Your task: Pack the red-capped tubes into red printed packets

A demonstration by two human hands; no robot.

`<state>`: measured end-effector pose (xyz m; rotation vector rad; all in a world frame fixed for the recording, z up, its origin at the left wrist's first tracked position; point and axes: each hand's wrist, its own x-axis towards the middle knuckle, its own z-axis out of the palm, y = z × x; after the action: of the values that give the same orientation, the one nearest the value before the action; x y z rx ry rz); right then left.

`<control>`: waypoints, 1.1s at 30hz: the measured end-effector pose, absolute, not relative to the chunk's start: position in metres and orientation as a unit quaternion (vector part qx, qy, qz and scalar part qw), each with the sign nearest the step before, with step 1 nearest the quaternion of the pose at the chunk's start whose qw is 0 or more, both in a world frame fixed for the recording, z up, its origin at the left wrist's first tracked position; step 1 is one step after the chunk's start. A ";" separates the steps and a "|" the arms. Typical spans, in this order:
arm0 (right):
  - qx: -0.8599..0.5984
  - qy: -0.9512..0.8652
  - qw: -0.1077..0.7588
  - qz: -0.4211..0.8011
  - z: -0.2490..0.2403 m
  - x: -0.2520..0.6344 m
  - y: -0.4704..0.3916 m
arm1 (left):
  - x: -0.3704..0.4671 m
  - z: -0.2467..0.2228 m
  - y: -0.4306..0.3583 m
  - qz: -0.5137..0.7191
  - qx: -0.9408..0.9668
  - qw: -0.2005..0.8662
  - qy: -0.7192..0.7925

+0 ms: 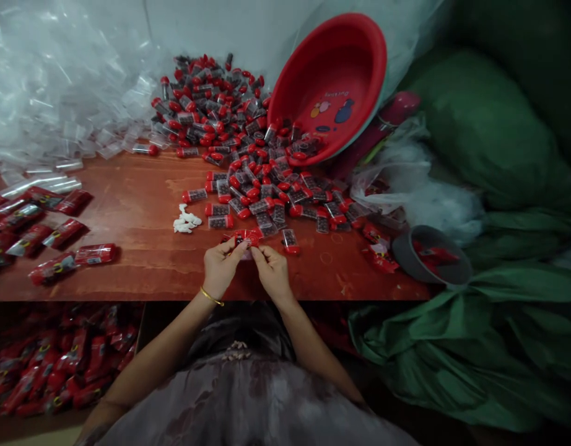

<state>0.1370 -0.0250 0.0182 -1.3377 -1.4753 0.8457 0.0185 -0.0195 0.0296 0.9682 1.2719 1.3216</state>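
My left hand (220,266) and my right hand (272,269) meet near the table's front edge, fingers closed on a small red wrapper (246,236) between them. Dark bits show at the wrapper's left side; its exact contents are too small to tell. A gold bangle circles my left wrist. Just beyond my hands spreads a big pile of small clear tubes (264,204) with red caps and dark pieces inside. One such tube (290,240) lies apart, right of my right hand. A crumpled white lump (187,220) rests to the left of the pile.
A red basin (329,80) leans tilted behind the pile. Empty clear sleeves (62,93) heap at the back left. Red filled packets (95,253) lie at the left, with more in a box (62,359) below. A grey bowl (431,254) and green sacks (453,334) stand right.
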 end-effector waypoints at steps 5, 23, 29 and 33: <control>-0.568 -0.617 0.468 0.276 0.013 0.138 -0.027 | 0.024 0.029 -0.023 0.528 0.388 0.550 0.517; -0.486 -0.868 0.078 0.068 0.024 0.279 0.034 | 0.018 0.048 -0.007 0.418 0.144 0.746 0.497; -0.533 -0.794 0.248 0.154 0.007 0.261 -0.008 | 0.020 0.046 -0.011 0.449 0.137 0.728 0.499; -0.513 -0.710 0.332 0.348 0.019 0.236 -0.050 | 0.023 0.048 -0.012 0.451 0.134 0.726 0.502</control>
<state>0.2358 -0.0502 0.0192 -1.3416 -1.8560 0.9099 0.0225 -0.0118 0.0480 0.2960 1.1072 0.9953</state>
